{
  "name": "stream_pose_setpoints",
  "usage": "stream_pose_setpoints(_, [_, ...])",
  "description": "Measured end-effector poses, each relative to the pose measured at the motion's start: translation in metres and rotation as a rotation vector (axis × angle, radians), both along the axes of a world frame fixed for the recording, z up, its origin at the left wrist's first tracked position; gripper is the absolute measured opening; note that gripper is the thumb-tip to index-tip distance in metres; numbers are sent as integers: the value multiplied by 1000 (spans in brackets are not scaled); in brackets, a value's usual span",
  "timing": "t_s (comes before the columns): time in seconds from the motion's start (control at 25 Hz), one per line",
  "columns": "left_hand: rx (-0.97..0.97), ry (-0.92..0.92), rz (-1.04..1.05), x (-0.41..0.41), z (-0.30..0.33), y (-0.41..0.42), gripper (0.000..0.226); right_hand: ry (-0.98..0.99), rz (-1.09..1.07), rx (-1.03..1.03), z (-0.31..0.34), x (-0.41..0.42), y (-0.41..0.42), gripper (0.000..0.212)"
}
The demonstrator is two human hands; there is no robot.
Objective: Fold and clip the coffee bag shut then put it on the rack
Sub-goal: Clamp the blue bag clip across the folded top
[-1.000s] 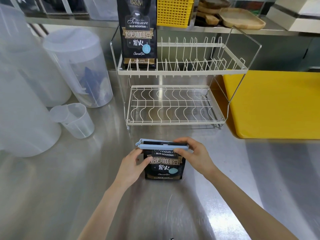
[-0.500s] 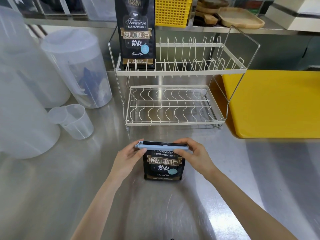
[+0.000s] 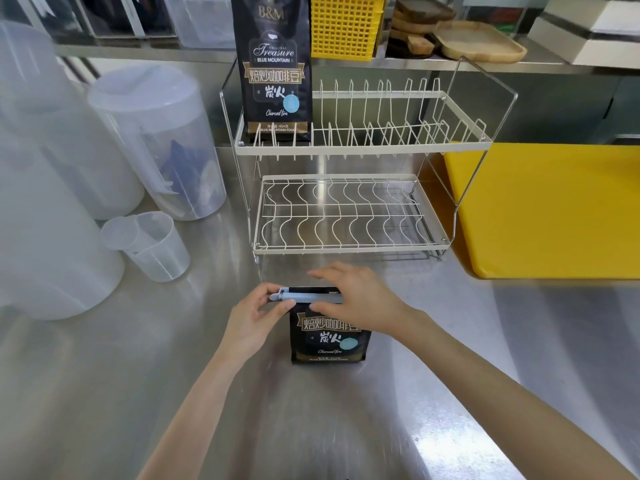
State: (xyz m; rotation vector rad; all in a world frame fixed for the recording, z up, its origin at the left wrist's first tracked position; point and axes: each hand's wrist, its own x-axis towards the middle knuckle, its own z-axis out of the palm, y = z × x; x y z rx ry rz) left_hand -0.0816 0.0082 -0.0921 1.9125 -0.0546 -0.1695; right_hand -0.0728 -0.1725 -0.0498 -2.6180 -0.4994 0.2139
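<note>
A black coffee bag stands on the steel counter just in front of the white wire rack. Its top is folded down under a light blue clip lying across it. My left hand pinches the clip's left end between thumb and fingers. My right hand lies over the right part of the clip, thumb on the bag's front, fingers stretched past the top. A second, taller coffee bag stands unclipped at the left of the rack's upper tier.
Large translucent plastic jugs and a small measuring cup stand at the left. A yellow board lies right of the rack. A yellow basket and wooden trays sit on the back shelf.
The clip's open left end has come shut on the folded bag top. My right hand has slid left over the clip, and its fingers have stretched out.
</note>
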Motion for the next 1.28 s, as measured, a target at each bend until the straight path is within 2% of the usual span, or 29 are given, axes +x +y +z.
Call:
stream_pose_setpoints(0.08, [32, -19, -21, -1, -1, 2, 20, 38, 14, -51, -2, 4, 16, 41])
stream_pose_setpoints(0.2, [67, -32, -43, -2, -1, 8, 20, 38, -15, 6, -6, 3, 23, 31])
stream_pose_setpoints(0.28, [200, -92, -129, 1, 1, 13, 18, 12, -10, 24, -8, 0, 22, 30])
stream_pose_setpoints(0.36, [382, -176, -258, 5, 5, 16, 5, -11, -8, 31, -10, -3, 20, 30])
stream_pose_setpoints(0.44, [482, -267, -341, 10, 9, 17, 32, -35, -9, 24, -11, -5, 21, 29])
stream_pose_setpoints(0.52, [519, -334, -343, 14, 11, 16, 46, -56, -20, 14, -11, -6, 21, 28])
stream_pose_setpoints(0.8, [571, -410, -280, 5, 2, 13, 30, -84, -11, 8, -12, -8, 25, 27])
stream_pose_setpoints(1.04, [492, -348, -190, -1, 2, 8, 9, -9, -21, 108, -14, -3, 20, 27])
stream_pose_setpoints(1.16, [457, -324, -177, -5, 3, 4, 12, -6, -13, 134, -16, -7, 10, 34])
stream_pose_setpoints(1.28, [431, -283, -144, -4, 1, 4, 14, -24, -132, 253, -16, -14, -13, 41])
